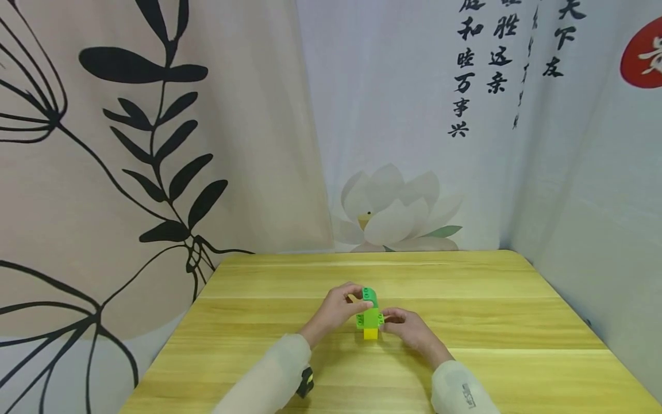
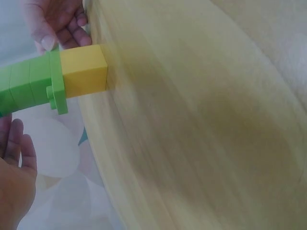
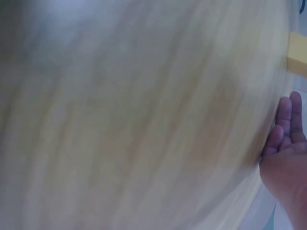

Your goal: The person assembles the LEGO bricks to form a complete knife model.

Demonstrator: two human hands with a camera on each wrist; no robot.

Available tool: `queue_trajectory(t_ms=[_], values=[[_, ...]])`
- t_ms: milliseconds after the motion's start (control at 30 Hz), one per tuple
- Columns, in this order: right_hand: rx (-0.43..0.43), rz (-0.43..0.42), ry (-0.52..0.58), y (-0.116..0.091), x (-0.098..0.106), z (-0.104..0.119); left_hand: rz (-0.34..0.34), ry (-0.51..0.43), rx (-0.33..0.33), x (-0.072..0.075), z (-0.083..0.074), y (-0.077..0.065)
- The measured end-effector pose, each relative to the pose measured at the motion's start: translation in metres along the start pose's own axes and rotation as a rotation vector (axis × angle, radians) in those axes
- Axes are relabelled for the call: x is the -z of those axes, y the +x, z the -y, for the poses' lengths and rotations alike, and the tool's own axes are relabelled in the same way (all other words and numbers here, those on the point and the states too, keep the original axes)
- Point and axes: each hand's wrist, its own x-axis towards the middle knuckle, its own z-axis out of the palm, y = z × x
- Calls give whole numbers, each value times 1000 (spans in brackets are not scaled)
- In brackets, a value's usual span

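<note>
A small tower of toy building blocks [image 1: 371, 317] stands upright between the hands. Its top is a rounded darker green block [image 1: 369, 295]; below come light green blocks [image 2: 29, 82], a wider green piece [image 2: 58, 84] with studs at its sides, and a yellow block [image 2: 84, 70] at the bottom. My left hand [image 1: 338, 309] grips the upper part, thumb across the front and fingers behind. On the other side, my right hand [image 1: 411, 329] pinches the end of the wider piece. The right wrist view shows only that hand's fingers [image 3: 283, 117] and part of the yellow block [image 3: 298, 53].
The tower is over a wooden table [image 1: 248, 322]. A black strapped device [image 1: 306, 382] sits under the left sleeve [image 1: 276, 374]. Behind the table hangs a printed curtain [image 1: 269, 144] with plants and writing; pale cloth [image 1: 595, 190] closes the right side.
</note>
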Motion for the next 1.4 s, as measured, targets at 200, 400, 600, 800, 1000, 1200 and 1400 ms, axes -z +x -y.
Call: queue_trajectory(t_ms=[200,400,600,800,1000,1200,1400], values=[[-9,-5,3,-1,0,0,6,37,-12,-1,-1,1],[-10,-11,-8,-2,1,3,-10,96,-57,-3,1,2],[-6,-10,-15,-2,3,5,-28,125,-72,-5,1,4],[-1,-11,-22,-2,2,3,-28,114,-51,-5,1,2],[-3,-11,-13,-2,0,3,-28,130,-30,-3,1,-1],[-10,-20,-12,-1,-1,1,-31,127,-6,-5,5,-5],[-17,-20,2,-2,0,2,-38,91,8,-8,8,-4]])
